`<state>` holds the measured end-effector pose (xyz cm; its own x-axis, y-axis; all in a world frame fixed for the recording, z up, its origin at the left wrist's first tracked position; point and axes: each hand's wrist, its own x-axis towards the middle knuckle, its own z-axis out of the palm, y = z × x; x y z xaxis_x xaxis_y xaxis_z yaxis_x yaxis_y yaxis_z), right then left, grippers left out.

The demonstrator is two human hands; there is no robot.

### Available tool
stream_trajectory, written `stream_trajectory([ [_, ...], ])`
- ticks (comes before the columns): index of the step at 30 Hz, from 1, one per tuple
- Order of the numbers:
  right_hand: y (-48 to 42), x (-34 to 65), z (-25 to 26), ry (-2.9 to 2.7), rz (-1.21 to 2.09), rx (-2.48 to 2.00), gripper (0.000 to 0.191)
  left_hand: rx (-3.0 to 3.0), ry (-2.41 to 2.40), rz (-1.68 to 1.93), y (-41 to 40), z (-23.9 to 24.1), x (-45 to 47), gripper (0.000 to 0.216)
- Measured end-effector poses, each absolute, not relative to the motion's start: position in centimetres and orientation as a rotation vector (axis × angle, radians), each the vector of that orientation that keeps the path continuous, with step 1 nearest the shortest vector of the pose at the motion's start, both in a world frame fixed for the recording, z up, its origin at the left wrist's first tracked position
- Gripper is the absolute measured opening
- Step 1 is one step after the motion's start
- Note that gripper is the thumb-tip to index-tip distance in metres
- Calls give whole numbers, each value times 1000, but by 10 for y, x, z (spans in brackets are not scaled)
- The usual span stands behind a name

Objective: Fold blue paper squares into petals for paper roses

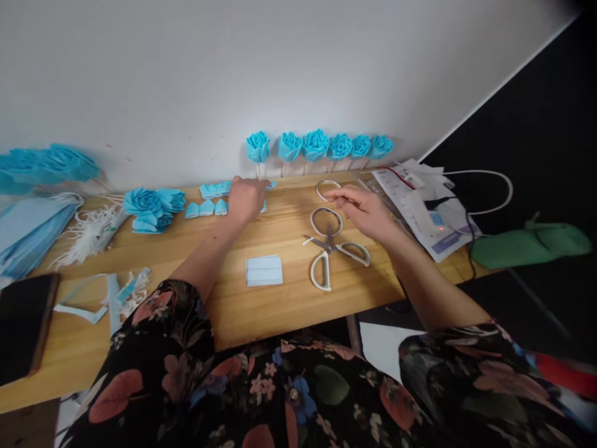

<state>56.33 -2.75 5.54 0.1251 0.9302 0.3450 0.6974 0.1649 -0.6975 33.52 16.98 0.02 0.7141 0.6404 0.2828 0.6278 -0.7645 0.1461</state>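
My left hand [245, 198] rests palm down on the wooden table [289, 305], fingers curled over small light-blue folded petals [208, 208] laid out in a row. My right hand [364, 210] hovers over a tape ring [326, 221], its fingertips pinched near another ring [327, 186]. White-handled scissors [332, 255] lie open just in front of it. A folded light-blue rectangle [263, 270] lies between my forearms. Several finished blue paper roses [317, 146] stand on sticks against the wall.
More blue roses [153, 208] and white strings [88, 233] lie at the left, with blue sheets [28, 230], scraps [116, 292] and a dark phone [23, 323]. Papers, a charger cable [466, 211] and a green object [527, 246] sit at the right.
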Motion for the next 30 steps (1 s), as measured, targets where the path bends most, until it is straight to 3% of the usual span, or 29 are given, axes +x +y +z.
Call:
stream_trajectory([
  [17, -148, 540, 28, -1506, 301, -1630, 25, 2601, 1319, 488, 175, 11, 346, 29],
  [30, -123, 502, 13, -1700, 280, -1560, 30, 2844, 1033, 582, 132, -3, 274, 32],
])
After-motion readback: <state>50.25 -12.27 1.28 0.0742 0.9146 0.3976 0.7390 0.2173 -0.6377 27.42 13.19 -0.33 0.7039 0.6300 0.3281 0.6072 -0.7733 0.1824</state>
